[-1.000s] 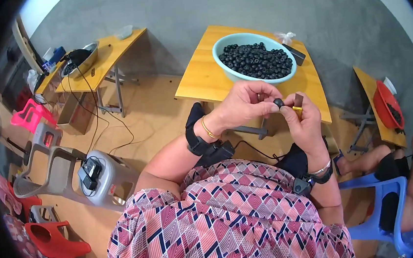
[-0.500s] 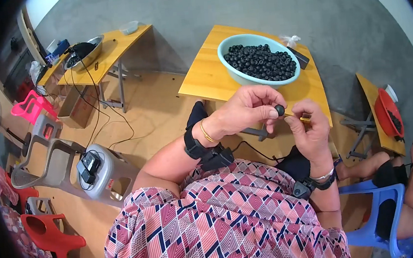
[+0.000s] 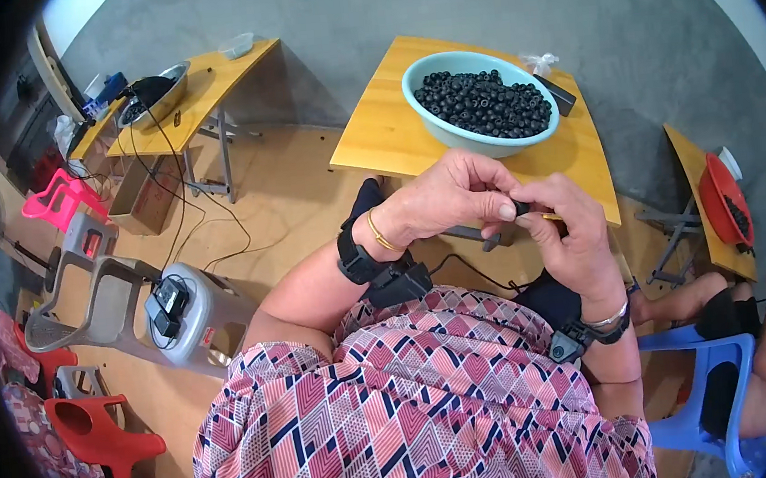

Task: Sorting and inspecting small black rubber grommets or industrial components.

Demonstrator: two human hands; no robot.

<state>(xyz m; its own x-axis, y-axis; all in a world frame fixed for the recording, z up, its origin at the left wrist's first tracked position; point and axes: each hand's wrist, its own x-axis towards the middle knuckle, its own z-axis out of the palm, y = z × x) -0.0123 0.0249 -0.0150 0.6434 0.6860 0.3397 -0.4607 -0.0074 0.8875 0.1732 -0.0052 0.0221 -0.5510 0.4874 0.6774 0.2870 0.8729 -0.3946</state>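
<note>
In front of the near edge of the yellow table, my left hand (image 3: pixel 463 197) pinches a small round black bead (image 3: pixel 521 209) between thumb and fingertips. My right hand (image 3: pixel 573 227) has its fingers curled, thumb and forefinger closed on the same bead from the right. A sliver of yellow shows between the right fingers; I cannot tell whether it is a held thing or the table behind. Past my hands, a light blue basin (image 3: pixel 415 104) full of black beads (image 3: pixel 485 103) stands on the table. Much of the bead is covered by my fingertips.
The basin's table (image 3: pixel 378 135) carries a dark box (image 3: pixel 555 95) and a clear plastic bag (image 3: pixel 541 63). To the left are a grey stool (image 3: pixel 194 315) with a black device, cables and another table (image 3: pixel 232 75). A person on a blue chair (image 3: pixel 699 366) sits right, near a red basin (image 3: pixel 716 196).
My right hand has moved left and its fingertips now meet the bead, which was in the left hand's pinch alone. The left hand stays nearly in place.
</note>
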